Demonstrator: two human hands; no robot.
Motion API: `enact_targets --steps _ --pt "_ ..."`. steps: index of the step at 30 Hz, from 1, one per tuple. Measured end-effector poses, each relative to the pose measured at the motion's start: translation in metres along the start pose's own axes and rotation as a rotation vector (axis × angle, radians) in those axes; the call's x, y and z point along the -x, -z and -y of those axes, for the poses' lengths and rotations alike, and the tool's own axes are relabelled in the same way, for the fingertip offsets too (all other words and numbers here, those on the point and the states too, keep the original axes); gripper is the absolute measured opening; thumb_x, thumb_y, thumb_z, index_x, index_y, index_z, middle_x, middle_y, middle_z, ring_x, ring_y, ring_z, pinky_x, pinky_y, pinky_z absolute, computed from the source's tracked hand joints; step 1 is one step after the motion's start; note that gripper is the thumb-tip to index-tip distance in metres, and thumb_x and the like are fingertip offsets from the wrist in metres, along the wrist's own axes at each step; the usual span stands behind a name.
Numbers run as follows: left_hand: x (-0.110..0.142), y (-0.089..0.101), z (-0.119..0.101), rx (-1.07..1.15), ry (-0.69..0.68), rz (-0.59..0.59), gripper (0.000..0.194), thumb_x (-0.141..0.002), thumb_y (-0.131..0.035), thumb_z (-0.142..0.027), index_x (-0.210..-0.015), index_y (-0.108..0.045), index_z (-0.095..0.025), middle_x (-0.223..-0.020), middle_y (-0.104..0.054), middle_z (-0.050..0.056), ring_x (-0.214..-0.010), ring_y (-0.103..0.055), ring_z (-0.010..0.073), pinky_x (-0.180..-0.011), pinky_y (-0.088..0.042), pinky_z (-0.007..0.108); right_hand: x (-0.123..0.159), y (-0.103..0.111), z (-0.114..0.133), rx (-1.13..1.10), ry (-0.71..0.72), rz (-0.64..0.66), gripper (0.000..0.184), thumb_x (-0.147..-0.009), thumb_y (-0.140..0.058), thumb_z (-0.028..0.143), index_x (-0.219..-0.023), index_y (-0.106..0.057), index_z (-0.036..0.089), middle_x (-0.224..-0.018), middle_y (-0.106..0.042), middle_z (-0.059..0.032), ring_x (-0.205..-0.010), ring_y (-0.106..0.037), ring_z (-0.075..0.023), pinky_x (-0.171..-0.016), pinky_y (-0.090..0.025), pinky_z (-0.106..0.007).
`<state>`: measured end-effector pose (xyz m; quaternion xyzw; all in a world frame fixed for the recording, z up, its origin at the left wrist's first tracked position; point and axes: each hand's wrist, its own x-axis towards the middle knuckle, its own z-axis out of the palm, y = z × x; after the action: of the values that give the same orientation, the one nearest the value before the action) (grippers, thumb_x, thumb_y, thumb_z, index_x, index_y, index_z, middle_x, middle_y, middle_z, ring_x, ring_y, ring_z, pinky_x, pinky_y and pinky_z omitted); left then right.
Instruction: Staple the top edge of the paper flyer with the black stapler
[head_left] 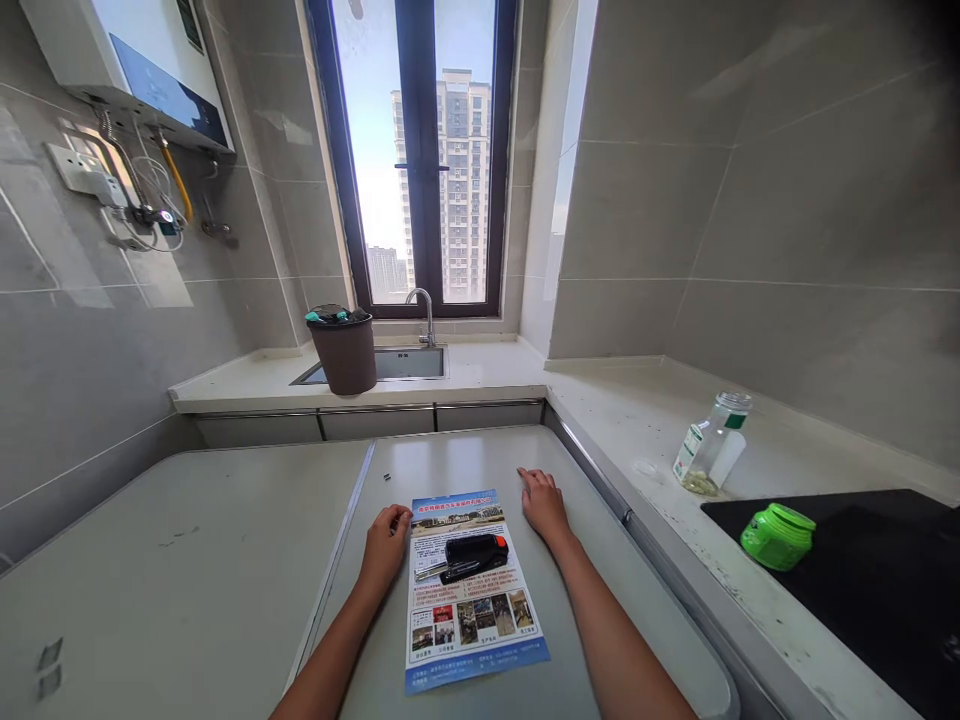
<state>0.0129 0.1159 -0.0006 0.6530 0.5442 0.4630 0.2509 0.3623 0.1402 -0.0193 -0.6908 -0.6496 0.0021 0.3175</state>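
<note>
A printed leaflet (480,670) with blue borders and small photos lies flat on the pale tabletop. On top of it rests a black stapler (476,558) with a red patch at its right end. A thin silver metal part (430,571) sticks out from the stapler's left end. My left hand (387,542) lies at the leaflet's upper left edge, fingers loosely bent, holding nothing I can see. To the right of the leaflet, apart from it, my right hand (544,505) rests on the table with its index finger stretched forward. Small metal staples (387,477) lie beyond my left hand.
Behind the table, a brown bucket (345,358) stands at the sink (411,366) with a tap (426,318). On the right counter (622,400) are a glass jar (712,445) and a green jar (778,537) lying on a black hob (877,560).
</note>
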Motion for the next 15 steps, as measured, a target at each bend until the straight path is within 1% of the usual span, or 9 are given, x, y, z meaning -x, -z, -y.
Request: enact_targets --steps 2,4,6,8,10,12,13,15 --pt "-0.012 0.003 0.006 -0.064 0.030 -0.020 0.035 -0.093 -0.045 -0.045 -0.087 -0.067 -0.019 -0.087 -0.073 0.007 -0.081 -0.068 0.0244 -0.073 -0.052 0.032 0.000 0.002 0.001 -0.002 -0.016 0.013 0.039 -0.088 -0.052 0.009 -0.120 -0.069 0.020 -0.120 -0.066 -0.0101 -0.114 -0.054 -0.0255 -0.084 -0.040 -0.032" --pt "-0.031 0.007 0.010 -0.128 0.026 -0.031 0.030 -0.092 -0.046 -0.040 -0.090 -0.067 -0.019 -0.093 -0.074 0.009 -0.087 -0.069 0.0259 -0.078 -0.053 0.035 0.001 0.004 0.001 -0.008 -0.028 0.024 0.029 -0.088 -0.051 0.009 -0.104 -0.073 0.020 -0.112 -0.067 -0.0093 -0.109 -0.055 -0.0242 -0.083 -0.040 -0.031" --pt "-0.054 0.013 0.014 -0.208 0.003 -0.033 0.024 -0.088 -0.051 -0.033 -0.097 -0.068 -0.017 -0.105 -0.073 0.013 -0.101 -0.068 0.0296 -0.091 -0.051 0.040 0.001 0.006 0.003 -0.016 -0.027 0.034 0.026 -0.088 -0.051 0.009 -0.094 -0.073 0.020 -0.104 -0.068 -0.0081 -0.104 -0.057 -0.0229 -0.082 -0.039 -0.030" --pt "-0.077 0.017 0.019 -0.281 -0.025 -0.028 0.030 -0.086 -0.053 -0.025 -0.111 -0.066 -0.015 -0.126 -0.067 0.018 -0.122 -0.060 0.0319 -0.106 -0.043 0.044 0.002 0.007 0.004 -0.024 -0.019 0.044 0.025 -0.088 -0.051 0.009 -0.090 -0.073 0.021 -0.100 -0.068 -0.0072 -0.101 -0.058 -0.0219 -0.082 -0.039 -0.029" --pt "-0.092 0.020 0.025 -0.341 -0.037 -0.008 0.035 -0.085 -0.053 -0.019 -0.118 -0.065 -0.013 -0.137 -0.061 0.020 -0.135 -0.051 0.0325 -0.113 -0.037 0.046 0.002 0.007 0.005 -0.030 -0.016 0.049 0.025 -0.088 -0.051 0.009 -0.089 -0.072 0.021 -0.098 -0.068 -0.0069 -0.099 -0.058 -0.0216 -0.081 -0.039 -0.029" --pt "-0.096 0.020 0.032 -0.393 -0.032 0.016 0.034 -0.085 -0.051 -0.014 -0.115 -0.066 -0.013 -0.137 -0.061 0.021 -0.137 -0.049 0.0339 -0.113 -0.036 0.049 0.002 0.007 0.006 -0.034 -0.019 0.052 0.025 -0.088 -0.051 0.008 -0.089 -0.072 0.021 -0.098 -0.068 -0.0070 -0.098 -0.059 -0.0215 -0.081 -0.039 -0.029" --pt "-0.094 0.020 0.035 -0.415 -0.031 0.029 0.032 -0.085 -0.050 -0.013 -0.112 -0.067 -0.013 -0.134 -0.063 0.021 -0.135 -0.051 0.0341 -0.112 -0.037 0.050 0.002 0.007 0.006 -0.037 -0.021 0.053 0.025 -0.088 -0.051 0.008 -0.090 -0.072 0.021 -0.098 -0.068 -0.0070 -0.098 -0.059 -0.0215 -0.081 -0.039 -0.029" --pt "-0.083 0.020 0.039 -0.450 -0.038 0.052 0.029 -0.088 -0.046 -0.012 -0.106 -0.068 -0.015 -0.127 -0.067 0.019 -0.127 -0.057 0.0325 -0.108 -0.042 0.047 0.001 0.007 0.005 -0.044 -0.024 0.054 0.025 -0.087 -0.052 0.008 -0.090 -0.072 0.021 -0.097 -0.068 -0.0069 -0.098 -0.060 -0.0216 -0.081 -0.038 -0.029"
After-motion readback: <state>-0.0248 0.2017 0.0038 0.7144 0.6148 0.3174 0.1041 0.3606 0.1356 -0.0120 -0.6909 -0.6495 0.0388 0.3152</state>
